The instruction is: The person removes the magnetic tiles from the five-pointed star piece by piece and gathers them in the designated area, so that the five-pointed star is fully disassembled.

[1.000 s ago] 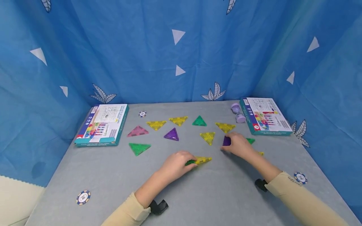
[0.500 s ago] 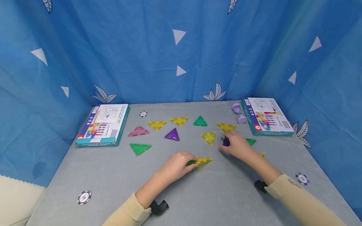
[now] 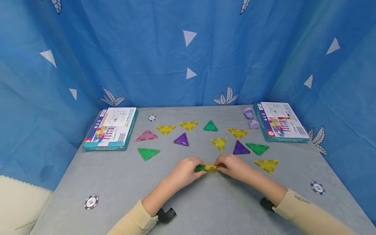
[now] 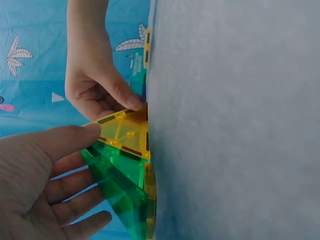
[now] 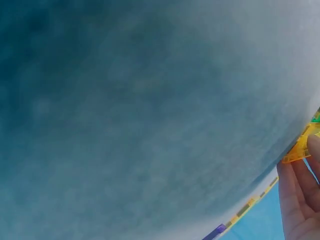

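My left hand (image 3: 186, 171) holds a small standing structure of see-through magnetic tiles. In the left wrist view its thumb lies at the corner of a yellow triangular tile (image 4: 125, 132), and its other fingers spread behind green tiles (image 4: 117, 175) joined below. My right hand (image 3: 235, 166) pinches the opposite end of the yellow tile between thumb and fingers. At the edge of the right wrist view, the right fingers touch that yellow tile (image 5: 302, 145). Just beyond the right hand, a purple triangular tile (image 3: 241, 148) lies flat. The structure's far side is hidden by the hands.
Loose triangles lie beyond the hands, among them a pink tile (image 3: 147, 135), a green tile (image 3: 148, 153) and a yellow tile (image 3: 266, 165). Boxes stand at the back left (image 3: 111, 129) and back right (image 3: 280, 122). A purple hourglass (image 3: 251, 118) is beside the right box.
My right hand has left the purple tile, which now lies flat, and moved left and nearer to pinch the yellow tile. The left hand keeps its hold on the structure.
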